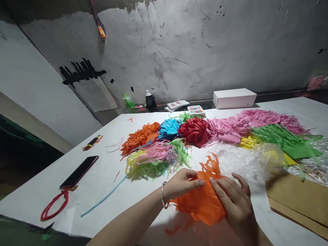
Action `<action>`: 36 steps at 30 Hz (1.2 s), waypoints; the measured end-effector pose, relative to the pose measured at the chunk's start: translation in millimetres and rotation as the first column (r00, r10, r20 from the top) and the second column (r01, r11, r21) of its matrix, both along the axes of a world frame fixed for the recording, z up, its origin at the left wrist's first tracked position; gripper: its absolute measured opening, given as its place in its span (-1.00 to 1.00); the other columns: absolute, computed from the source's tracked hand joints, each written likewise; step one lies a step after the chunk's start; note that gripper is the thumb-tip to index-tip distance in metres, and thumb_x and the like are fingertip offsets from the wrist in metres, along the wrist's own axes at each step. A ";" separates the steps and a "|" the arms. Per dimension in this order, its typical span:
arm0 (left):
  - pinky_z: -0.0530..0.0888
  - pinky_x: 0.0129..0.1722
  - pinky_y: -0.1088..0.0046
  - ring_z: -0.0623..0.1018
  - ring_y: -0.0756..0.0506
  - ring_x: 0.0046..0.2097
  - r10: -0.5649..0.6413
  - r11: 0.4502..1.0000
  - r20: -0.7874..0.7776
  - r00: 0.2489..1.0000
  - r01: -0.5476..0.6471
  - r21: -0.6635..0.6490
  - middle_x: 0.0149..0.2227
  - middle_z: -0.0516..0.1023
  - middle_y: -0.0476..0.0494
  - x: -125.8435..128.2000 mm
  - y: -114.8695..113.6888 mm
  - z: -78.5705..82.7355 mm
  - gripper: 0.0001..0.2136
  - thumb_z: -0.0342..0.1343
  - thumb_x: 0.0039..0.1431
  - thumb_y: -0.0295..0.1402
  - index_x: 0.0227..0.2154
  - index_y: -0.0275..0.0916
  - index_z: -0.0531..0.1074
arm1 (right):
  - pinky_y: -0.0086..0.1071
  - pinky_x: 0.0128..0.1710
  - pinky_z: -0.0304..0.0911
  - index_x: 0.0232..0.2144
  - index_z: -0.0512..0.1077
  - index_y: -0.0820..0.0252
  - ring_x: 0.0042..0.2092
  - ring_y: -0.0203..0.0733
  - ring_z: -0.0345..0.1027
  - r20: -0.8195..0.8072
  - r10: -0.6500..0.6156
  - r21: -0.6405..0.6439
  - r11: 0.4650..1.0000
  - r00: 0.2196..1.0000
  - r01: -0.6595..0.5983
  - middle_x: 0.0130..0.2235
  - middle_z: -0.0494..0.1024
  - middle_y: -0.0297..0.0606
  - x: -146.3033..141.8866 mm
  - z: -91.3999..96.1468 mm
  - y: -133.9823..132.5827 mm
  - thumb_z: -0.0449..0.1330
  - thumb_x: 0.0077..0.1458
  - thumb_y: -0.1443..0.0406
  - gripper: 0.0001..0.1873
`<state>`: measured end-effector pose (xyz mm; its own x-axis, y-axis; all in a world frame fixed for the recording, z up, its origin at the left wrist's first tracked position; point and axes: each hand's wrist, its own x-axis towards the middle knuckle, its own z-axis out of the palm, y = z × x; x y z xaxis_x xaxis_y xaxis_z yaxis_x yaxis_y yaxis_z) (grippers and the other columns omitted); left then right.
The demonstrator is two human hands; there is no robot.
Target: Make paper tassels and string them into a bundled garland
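Note:
A piece of orange tissue paper (205, 205) with a fringed edge is held just above the front of the table. My left hand (180, 184) pinches its upper left part between thumb and fingers, a silver bangle at the wrist. On the other side, my right hand (234, 196) grips the paper's right edge, its first fingers pressed on the sheet and the outer ones lifted. Loose orange strips hang below. Behind the hands lies a bundle of mixed pastel tissue tassels (156, 157).
Farther back sit orange (143, 133), blue (169, 128), red (196, 130) and pink (256, 121) fringed bundles. Clear plastic (246, 160), green fringe (279, 136) and brown cardboard (299, 198) lie right. A phone (80, 172), utility knife (91, 142) and white box (234, 98) are also there.

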<state>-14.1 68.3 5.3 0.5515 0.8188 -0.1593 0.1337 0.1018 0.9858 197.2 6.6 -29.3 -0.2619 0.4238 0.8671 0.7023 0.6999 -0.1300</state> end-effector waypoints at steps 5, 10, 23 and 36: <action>0.42 -0.39 0.44 0.47 -0.04 -0.45 -0.035 0.977 0.221 0.975 0.080 -0.200 -0.48 0.49 -0.12 18.1 -4.0 -13.8 -0.33 0.13 -0.07 0.30 -0.36 -0.35 0.52 | 0.07 0.13 0.13 -0.03 0.48 0.37 -0.14 -0.08 0.49 0.062 -0.060 -0.015 0.998 0.996 0.061 -0.26 0.62 -0.09 11.8 -9.5 12.3 -0.01 0.30 0.54 -0.68; 0.28 -0.62 0.59 0.37 0.06 -0.63 -0.242 0.718 0.472 0.848 0.484 -0.501 -0.60 0.45 -0.01 42.1 -21.4 -18.4 -0.67 0.35 -0.07 -0.19 -0.36 -0.37 0.53 | 0.05 0.16 0.19 -0.02 0.48 0.41 -0.07 -0.01 0.51 0.211 -0.216 0.042 0.976 0.953 0.212 -0.15 0.63 0.01 51.5 0.9 33.4 -0.03 0.30 0.54 -0.66; 0.48 -0.39 0.44 0.52 -0.05 -0.39 -0.067 0.980 -0.367 0.928 -0.007 -0.197 -0.38 0.54 -0.05 -68.6 -9.5 -14.5 -0.66 0.21 0.09 -0.32 -0.06 -0.28 0.40 | -0.12 0.15 0.29 -0.02 0.53 0.31 0.06 -0.05 0.45 0.516 0.104 -0.164 0.986 0.850 -0.021 -0.01 0.62 -0.10 30.5 -67.2 5.2 0.09 0.16 0.45 -0.63; 0.43 -0.17 0.28 0.47 -0.16 -0.18 0.068 0.467 -0.645 0.761 0.547 0.695 -0.18 0.54 -0.19 -5.6 -58.3 -69.7 -0.84 0.08 0.26 -0.41 -0.11 -0.26 0.39 | 0.25 0.24 0.00 -0.03 0.50 0.35 0.06 0.16 0.41 0.393 -0.130 -0.338 0.901 0.910 0.274 -0.06 0.61 0.02 30.5 -76.9 -13.5 0.04 0.13 0.44 -0.61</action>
<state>-19.7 10.0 -64.4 0.8122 0.5604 0.1624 0.5012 -0.8126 0.2975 227.7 -6.9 -106.3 -0.3911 0.7754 0.4957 0.8715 0.4852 -0.0714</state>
